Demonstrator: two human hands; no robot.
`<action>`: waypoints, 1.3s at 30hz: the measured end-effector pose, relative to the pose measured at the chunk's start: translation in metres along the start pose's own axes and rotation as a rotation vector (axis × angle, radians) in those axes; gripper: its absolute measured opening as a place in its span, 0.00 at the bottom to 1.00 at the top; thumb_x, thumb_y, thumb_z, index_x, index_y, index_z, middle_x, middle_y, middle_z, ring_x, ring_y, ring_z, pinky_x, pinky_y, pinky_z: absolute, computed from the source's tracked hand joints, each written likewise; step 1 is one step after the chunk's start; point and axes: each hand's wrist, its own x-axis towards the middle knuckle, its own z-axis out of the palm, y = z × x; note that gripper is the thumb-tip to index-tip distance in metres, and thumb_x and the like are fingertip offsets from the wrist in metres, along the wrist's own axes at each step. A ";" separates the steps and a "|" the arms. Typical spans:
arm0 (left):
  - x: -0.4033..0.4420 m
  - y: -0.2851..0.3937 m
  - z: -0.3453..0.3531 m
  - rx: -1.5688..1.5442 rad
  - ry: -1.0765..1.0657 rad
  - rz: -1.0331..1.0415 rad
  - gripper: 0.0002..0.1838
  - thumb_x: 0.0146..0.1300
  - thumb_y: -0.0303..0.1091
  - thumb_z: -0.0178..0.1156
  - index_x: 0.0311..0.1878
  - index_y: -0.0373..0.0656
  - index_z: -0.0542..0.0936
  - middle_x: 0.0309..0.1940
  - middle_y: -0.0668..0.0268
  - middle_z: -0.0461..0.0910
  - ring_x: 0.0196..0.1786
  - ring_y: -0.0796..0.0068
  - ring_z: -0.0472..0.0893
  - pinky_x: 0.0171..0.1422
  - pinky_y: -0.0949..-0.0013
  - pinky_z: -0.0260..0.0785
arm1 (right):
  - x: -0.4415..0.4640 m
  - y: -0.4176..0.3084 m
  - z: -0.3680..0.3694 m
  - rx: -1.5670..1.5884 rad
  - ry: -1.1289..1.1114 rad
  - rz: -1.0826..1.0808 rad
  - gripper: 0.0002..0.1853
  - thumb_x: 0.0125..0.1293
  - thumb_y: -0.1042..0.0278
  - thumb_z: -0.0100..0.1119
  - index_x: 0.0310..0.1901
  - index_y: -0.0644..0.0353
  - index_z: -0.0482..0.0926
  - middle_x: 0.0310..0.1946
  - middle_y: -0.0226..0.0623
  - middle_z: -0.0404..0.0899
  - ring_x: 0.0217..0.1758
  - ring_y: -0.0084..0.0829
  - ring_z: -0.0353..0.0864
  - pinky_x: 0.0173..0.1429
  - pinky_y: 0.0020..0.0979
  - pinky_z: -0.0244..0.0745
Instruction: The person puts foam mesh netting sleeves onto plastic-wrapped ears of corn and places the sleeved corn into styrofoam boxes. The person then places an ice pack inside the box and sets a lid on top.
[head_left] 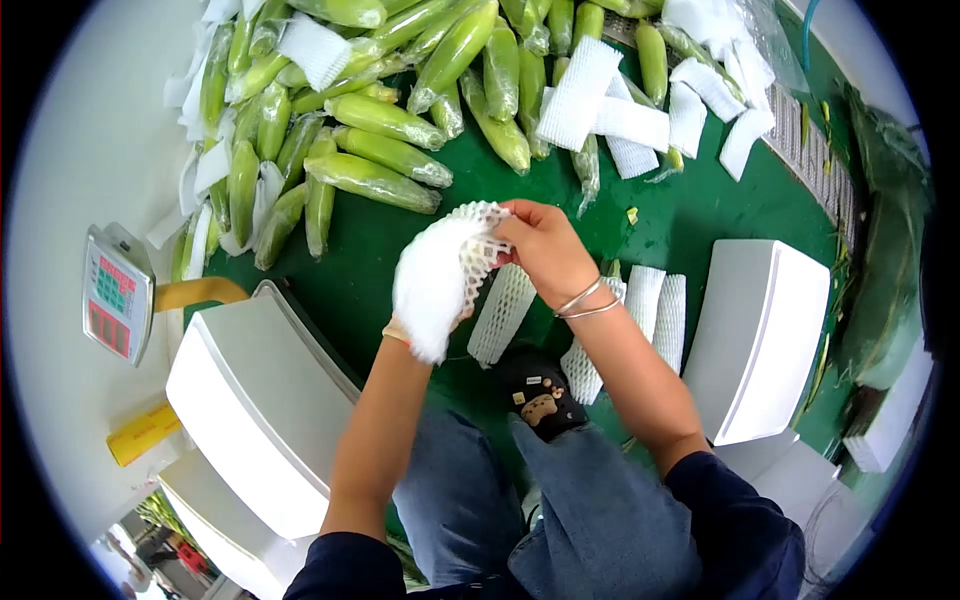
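Note:
A white foam net sleeve covers most of my left hand, leaving its fingers hidden; a pale cuff shows at the wrist. At the sleeve's upper right edge, my right hand is closed, its fingertips pinching the netting. Two silvery bangles circle the right wrist. Below the hands, another foam net sleeve lies on the green surface. More foam net sleeves lie beside my right forearm, and a green tip pokes out behind one of them.
Wrapped corn cobs pile up along the far side, with loose foam sleeves among them. White boxes stand left and right. A scale display is at far left, near a yellow roll. A black shoe is below.

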 end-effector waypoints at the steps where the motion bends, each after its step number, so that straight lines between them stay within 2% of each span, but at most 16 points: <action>1: 0.005 -0.008 -0.009 0.305 -0.007 0.188 0.20 0.70 0.38 0.47 0.62 0.43 0.68 0.49 0.65 0.77 0.48 0.77 0.76 0.54 0.72 0.69 | 0.003 -0.001 0.001 0.016 0.009 0.002 0.12 0.57 0.73 0.53 0.38 0.74 0.77 0.29 0.38 0.78 0.29 0.28 0.77 0.34 0.28 0.72; 7: 0.040 0.046 -0.006 0.567 0.523 -0.331 0.36 0.59 0.66 0.51 0.40 0.34 0.82 0.28 0.60 0.79 0.32 0.70 0.75 0.40 0.70 0.69 | 0.033 -0.024 0.004 0.427 0.171 0.164 0.07 0.60 0.72 0.49 0.30 0.67 0.74 0.26 0.36 0.75 0.28 0.29 0.75 0.34 0.29 0.71; 11: 0.061 0.047 -0.008 0.438 0.428 0.158 0.28 0.61 0.51 0.59 0.38 0.27 0.80 0.27 0.64 0.78 0.29 0.75 0.69 0.37 0.71 0.67 | 0.032 -0.039 0.020 0.306 0.233 0.093 0.11 0.59 0.68 0.51 0.32 0.70 0.75 0.26 0.36 0.76 0.27 0.27 0.74 0.32 0.28 0.70; 15: 0.088 0.046 -0.037 0.338 0.154 0.034 0.20 0.62 0.42 0.60 0.40 0.29 0.80 0.29 0.67 0.79 0.30 0.78 0.71 0.37 0.74 0.67 | 0.068 -0.016 -0.003 -0.099 0.282 -0.121 0.18 0.56 0.60 0.55 0.28 0.73 0.76 0.20 0.31 0.73 0.21 0.23 0.70 0.25 0.27 0.64; 17: 0.095 0.046 -0.041 0.250 0.085 -0.108 0.16 0.62 0.38 0.58 0.40 0.31 0.80 0.30 0.66 0.80 0.30 0.79 0.73 0.37 0.75 0.67 | 0.086 -0.016 -0.026 -0.064 0.169 0.152 0.19 0.55 0.60 0.57 0.27 0.75 0.76 0.17 0.31 0.72 0.17 0.25 0.68 0.23 0.29 0.63; 20: 0.141 -0.017 -0.071 1.551 -0.178 0.737 0.09 0.57 0.27 0.52 0.36 0.38 0.80 0.35 0.55 0.82 0.37 0.59 0.81 0.43 0.66 0.72 | 0.135 0.070 -0.055 -0.295 0.214 -0.012 0.21 0.52 0.56 0.58 0.28 0.73 0.78 0.22 0.47 0.78 0.22 0.40 0.77 0.29 0.35 0.71; 23: 0.170 -0.081 -0.078 1.249 0.505 0.306 0.12 0.60 0.36 0.55 0.33 0.35 0.79 0.31 0.56 0.81 0.35 0.55 0.80 0.42 0.60 0.69 | 0.144 0.107 -0.046 -0.585 0.653 -0.047 0.22 0.52 0.52 0.57 0.32 0.70 0.78 0.32 0.60 0.79 0.40 0.50 0.82 0.42 0.40 0.76; 24: 0.172 -0.098 -0.074 0.306 0.611 0.142 0.18 0.63 0.43 0.57 0.35 0.33 0.78 0.29 0.58 0.80 0.31 0.61 0.76 0.42 0.62 0.67 | 0.144 0.107 -0.040 -0.597 0.741 0.008 0.22 0.53 0.54 0.59 0.35 0.71 0.77 0.34 0.59 0.80 0.44 0.49 0.81 0.43 0.41 0.76; 25: 0.171 -0.090 -0.058 0.182 0.740 0.116 0.18 0.65 0.42 0.57 0.38 0.31 0.77 0.33 0.57 0.78 0.35 0.66 0.73 0.44 0.65 0.67 | 0.152 0.112 -0.045 -0.598 0.745 -0.002 0.22 0.53 0.54 0.59 0.35 0.71 0.77 0.34 0.59 0.80 0.44 0.49 0.81 0.43 0.41 0.76; 28: 0.137 -0.055 -0.040 0.902 0.680 0.642 0.19 0.67 0.39 0.52 0.53 0.33 0.72 0.50 0.52 0.74 0.51 0.63 0.73 0.56 0.68 0.63 | 0.160 0.136 -0.065 -0.522 0.303 -0.088 0.20 0.55 0.60 0.63 0.39 0.72 0.76 0.33 0.55 0.81 0.34 0.47 0.84 0.34 0.40 0.79; 29: 0.121 -0.040 -0.039 1.229 0.501 0.971 0.24 0.66 0.40 0.53 0.60 0.35 0.67 0.52 0.50 0.73 0.54 0.61 0.73 0.59 0.67 0.63 | 0.120 0.081 -0.036 -0.264 0.086 0.269 0.21 0.57 0.61 0.63 0.44 0.73 0.75 0.32 0.52 0.81 0.29 0.45 0.84 0.31 0.38 0.80; 31: 0.106 -0.033 -0.040 0.504 0.092 0.460 0.33 0.59 0.40 0.61 0.62 0.32 0.62 0.51 0.51 0.72 0.53 0.63 0.73 0.60 0.67 0.64 | 0.073 0.037 -0.007 -0.052 -0.186 0.666 0.13 0.61 0.71 0.50 0.40 0.73 0.78 0.30 0.49 0.82 0.32 0.40 0.84 0.33 0.37 0.80; 33: 0.098 -0.024 -0.051 0.496 0.063 0.144 0.40 0.50 0.39 0.69 0.61 0.29 0.62 0.50 0.53 0.73 0.51 0.67 0.74 0.58 0.67 0.67 | 0.056 0.004 -0.012 -0.726 -0.726 0.267 0.15 0.61 0.74 0.48 0.50 0.68 0.73 0.31 0.46 0.80 0.29 0.43 0.81 0.36 0.36 0.79; 35: 0.089 -0.035 -0.061 0.378 -0.086 -0.125 0.43 0.44 0.39 0.73 0.61 0.28 0.63 0.48 0.55 0.75 0.48 0.67 0.75 0.56 0.69 0.68 | 0.067 -0.051 -0.011 -1.751 -0.293 -0.156 0.15 0.58 0.74 0.51 0.48 0.63 0.76 0.37 0.45 0.78 0.40 0.46 0.80 0.46 0.36 0.77; 37: 0.071 -0.045 -0.069 0.578 -0.139 -0.166 0.44 0.40 0.40 0.73 0.60 0.31 0.64 0.48 0.52 0.76 0.49 0.64 0.77 0.55 0.67 0.69 | 0.110 -0.060 -0.049 -1.991 0.150 -0.917 0.10 0.54 0.68 0.56 0.38 0.56 0.80 0.45 0.43 0.75 0.52 0.41 0.74 0.54 0.37 0.71; 39: 0.049 -0.046 -0.055 1.003 -0.149 -0.325 0.45 0.43 0.49 0.70 0.62 0.36 0.64 0.51 0.49 0.76 0.53 0.55 0.77 0.57 0.63 0.69 | 0.150 -0.041 -0.103 -2.169 0.090 -1.073 0.06 0.52 0.70 0.56 0.33 0.54 0.79 0.45 0.42 0.73 0.60 0.36 0.66 0.56 0.37 0.66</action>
